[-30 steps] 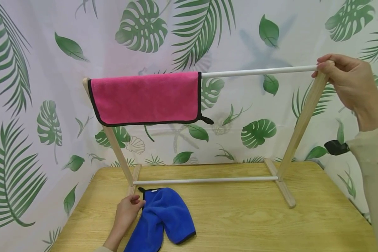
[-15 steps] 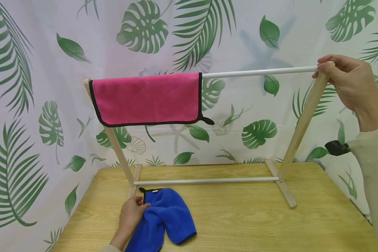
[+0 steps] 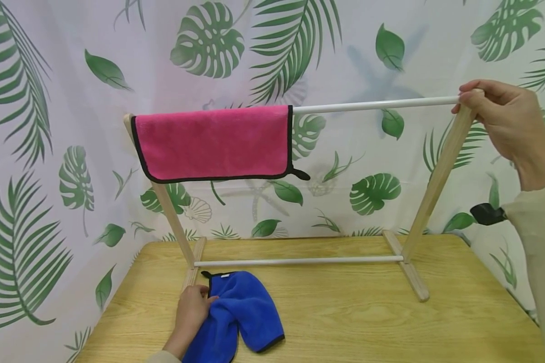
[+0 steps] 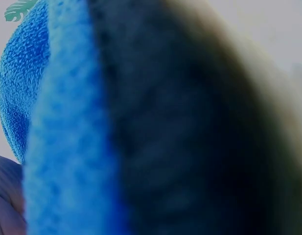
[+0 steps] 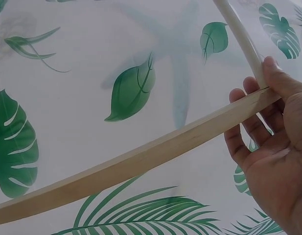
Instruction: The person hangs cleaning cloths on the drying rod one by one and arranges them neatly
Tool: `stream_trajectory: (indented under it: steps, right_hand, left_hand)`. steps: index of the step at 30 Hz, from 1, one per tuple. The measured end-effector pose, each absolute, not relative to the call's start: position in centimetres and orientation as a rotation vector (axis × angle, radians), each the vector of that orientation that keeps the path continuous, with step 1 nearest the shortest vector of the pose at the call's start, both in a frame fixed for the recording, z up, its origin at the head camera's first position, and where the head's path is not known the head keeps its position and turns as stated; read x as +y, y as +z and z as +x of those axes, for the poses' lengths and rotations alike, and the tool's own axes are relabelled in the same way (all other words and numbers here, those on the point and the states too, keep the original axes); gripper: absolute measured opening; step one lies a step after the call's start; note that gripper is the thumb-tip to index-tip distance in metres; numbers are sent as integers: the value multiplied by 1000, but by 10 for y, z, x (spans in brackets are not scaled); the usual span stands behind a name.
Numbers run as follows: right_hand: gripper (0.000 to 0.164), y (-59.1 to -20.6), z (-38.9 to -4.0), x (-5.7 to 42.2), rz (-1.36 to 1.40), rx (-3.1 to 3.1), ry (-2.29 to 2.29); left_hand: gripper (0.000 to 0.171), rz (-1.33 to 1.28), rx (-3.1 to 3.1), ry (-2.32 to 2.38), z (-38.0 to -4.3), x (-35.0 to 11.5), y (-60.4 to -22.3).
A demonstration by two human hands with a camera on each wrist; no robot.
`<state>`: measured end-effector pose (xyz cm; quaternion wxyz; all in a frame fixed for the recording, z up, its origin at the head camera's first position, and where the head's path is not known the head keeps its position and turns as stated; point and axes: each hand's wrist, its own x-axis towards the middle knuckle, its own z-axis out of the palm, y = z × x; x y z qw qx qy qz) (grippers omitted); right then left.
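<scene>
Grips wooden rack (image 3: 442,176) at top corner with right hand (image 3: 510,113). Touches, with left hand (image 3: 192,312), blue cloth (image 3: 247,307) lying right of it on the surface (image 3: 345,312); cannot tell whether pinching. Noted above left hand, pink cloth (image 3: 213,143) draped over white rod (image 3: 377,105).

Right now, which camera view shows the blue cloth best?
The head view: the blue cloth lies there in focus, though the picture's bottom edge cuts it off. The left wrist view gives only a close, partly blurred piece; the right wrist view shows none of it.
</scene>
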<state>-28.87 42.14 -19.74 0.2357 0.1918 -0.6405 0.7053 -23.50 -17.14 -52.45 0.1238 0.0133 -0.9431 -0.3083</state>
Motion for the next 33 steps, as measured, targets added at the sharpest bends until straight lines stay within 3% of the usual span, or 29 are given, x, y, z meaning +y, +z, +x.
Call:
stream_trajectory:
  steps: [13, 24, 33]
  right_hand:
    - [23, -198, -288, 423, 555, -1755, 1916]
    - [23, -196, -288, 422, 548, -1761, 1911]
    - [23, -196, -288, 421, 536, -1766, 1915]
  left_hand:
    - [12, 62, -2732, -1097, -238, -175, -523]
    - [25, 108, -2570, -1573, -238, -181, -491]
    - [31, 6, -2581, -1681, -228, -175, -457]
